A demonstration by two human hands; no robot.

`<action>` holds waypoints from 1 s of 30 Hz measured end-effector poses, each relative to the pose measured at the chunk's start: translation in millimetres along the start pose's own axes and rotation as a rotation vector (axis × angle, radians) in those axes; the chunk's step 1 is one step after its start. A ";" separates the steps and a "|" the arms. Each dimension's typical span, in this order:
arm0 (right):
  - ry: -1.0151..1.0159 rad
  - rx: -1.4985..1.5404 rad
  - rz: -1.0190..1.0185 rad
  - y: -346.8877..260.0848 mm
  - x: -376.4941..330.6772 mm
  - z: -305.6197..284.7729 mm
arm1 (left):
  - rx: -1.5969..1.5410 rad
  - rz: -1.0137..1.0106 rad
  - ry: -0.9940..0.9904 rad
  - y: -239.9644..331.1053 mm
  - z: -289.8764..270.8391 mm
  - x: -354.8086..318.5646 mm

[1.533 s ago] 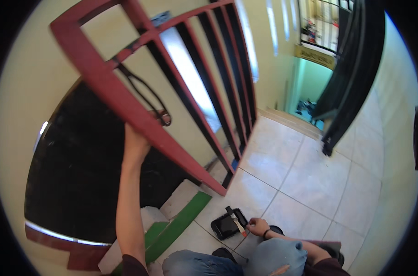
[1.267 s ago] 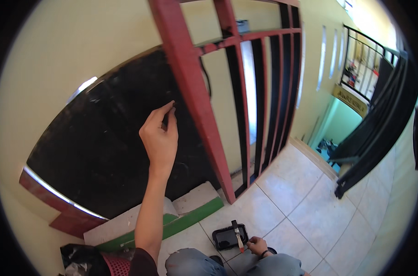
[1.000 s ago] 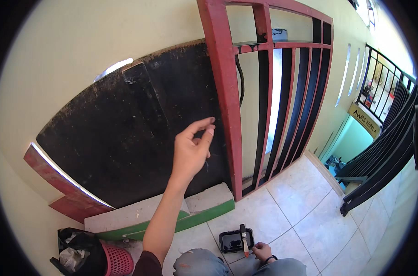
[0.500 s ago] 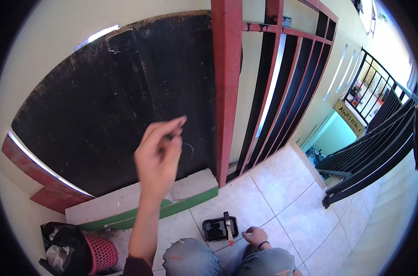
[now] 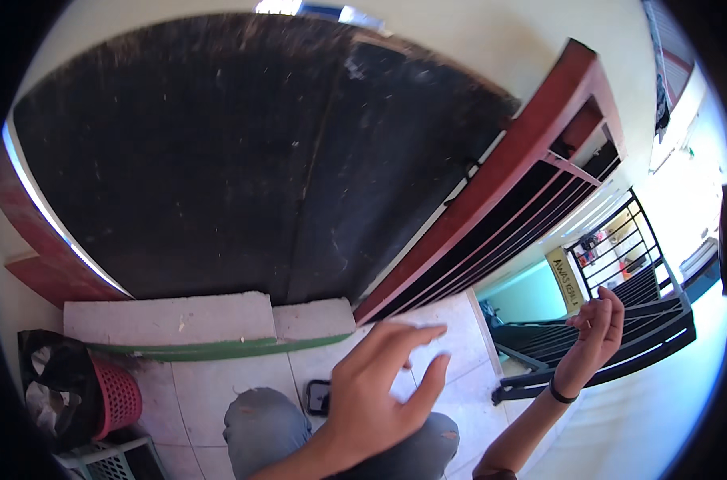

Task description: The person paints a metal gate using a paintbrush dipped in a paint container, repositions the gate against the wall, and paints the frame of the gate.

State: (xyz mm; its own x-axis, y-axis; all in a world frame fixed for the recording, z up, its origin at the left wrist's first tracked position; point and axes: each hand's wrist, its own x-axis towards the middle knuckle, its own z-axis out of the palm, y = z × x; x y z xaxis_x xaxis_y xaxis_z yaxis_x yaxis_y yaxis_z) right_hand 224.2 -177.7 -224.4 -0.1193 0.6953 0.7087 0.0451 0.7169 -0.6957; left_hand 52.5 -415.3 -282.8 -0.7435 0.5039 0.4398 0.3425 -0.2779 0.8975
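My left hand hangs above my knees with thumb and index finger spread, holding nothing. My right hand, a dark band at its wrist, is raised before the black railing, fingers loosely bent and apart, nothing visible in them. A black paint tray sits on the tiled floor by my knee, partly hidden behind my left hand. The brush seen earlier on the tray does not show now. Facing me is a large black panel with scuffed, rusty edges. Neither hand touches it.
A red-framed gate with dark bars stands right of the panel. Below lies a white step with a green edge. At left are a pink basket with a black bag and a greenish crate. A black stair railing stands right.
My view has swung, shifting the panel and gate within it. My left hand has come down from before the panel, its fingers parting. My right hand has risen from beside the tray toward the right.
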 end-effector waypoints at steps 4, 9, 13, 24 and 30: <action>-0.039 0.040 -0.078 -28.0 -21.3 36.5 | -0.111 -0.115 0.111 -49.0 -9.9 6.9; -0.123 -0.199 -0.027 -36.1 -19.4 65.0 | -0.098 -0.250 0.038 -81.6 -32.1 11.3; -0.254 -0.311 -0.084 -23.5 -19.0 121.8 | -0.084 -0.317 0.065 -105.7 -32.0 20.1; -0.206 -0.435 0.004 -12.4 -27.6 174.6 | -0.110 -0.437 0.108 -116.0 -31.8 23.6; -0.132 -0.368 -0.075 -18.7 -41.7 149.9 | -0.055 -0.363 0.168 -116.6 -29.5 20.6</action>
State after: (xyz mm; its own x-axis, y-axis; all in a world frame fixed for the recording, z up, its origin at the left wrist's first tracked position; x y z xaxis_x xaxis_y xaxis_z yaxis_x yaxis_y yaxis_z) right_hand 79.7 -227.7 -258.5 -0.2609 0.6449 0.7184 0.3806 0.7526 -0.5374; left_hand -19.7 -396.7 -379.3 -0.8956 0.4378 0.0786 0.0126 -0.1516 0.9884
